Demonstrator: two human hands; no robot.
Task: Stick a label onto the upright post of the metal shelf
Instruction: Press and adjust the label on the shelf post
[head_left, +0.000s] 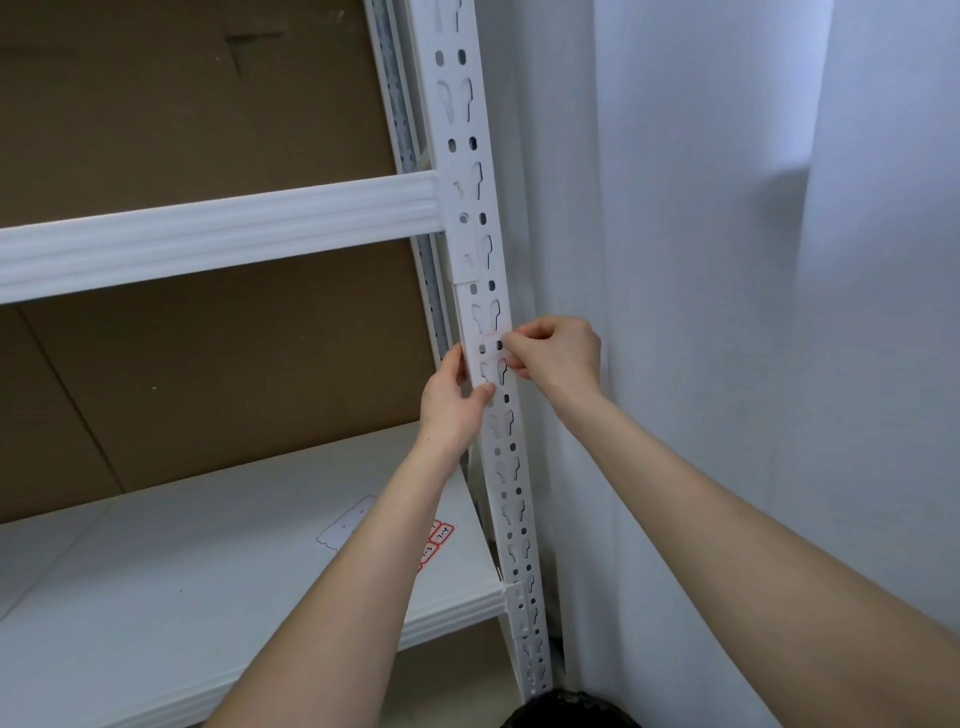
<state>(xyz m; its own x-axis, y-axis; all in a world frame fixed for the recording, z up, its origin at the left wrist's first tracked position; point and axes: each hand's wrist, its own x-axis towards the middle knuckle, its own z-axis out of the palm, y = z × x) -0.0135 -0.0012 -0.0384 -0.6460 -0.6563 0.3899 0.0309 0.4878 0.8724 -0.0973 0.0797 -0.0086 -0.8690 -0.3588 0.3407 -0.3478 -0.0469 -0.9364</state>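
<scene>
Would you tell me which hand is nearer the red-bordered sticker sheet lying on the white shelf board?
Left. The left hand grips the left edge of the white perforated post, above the sheet; the right hand pinches a pale label at the post's right edge, farther away.

Label sheet on shelf board, left of post

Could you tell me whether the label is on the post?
Against it: the label lies across the upright post, right hand pinching it, left hand gripping that post; whether stuck, cannot tell.
</scene>
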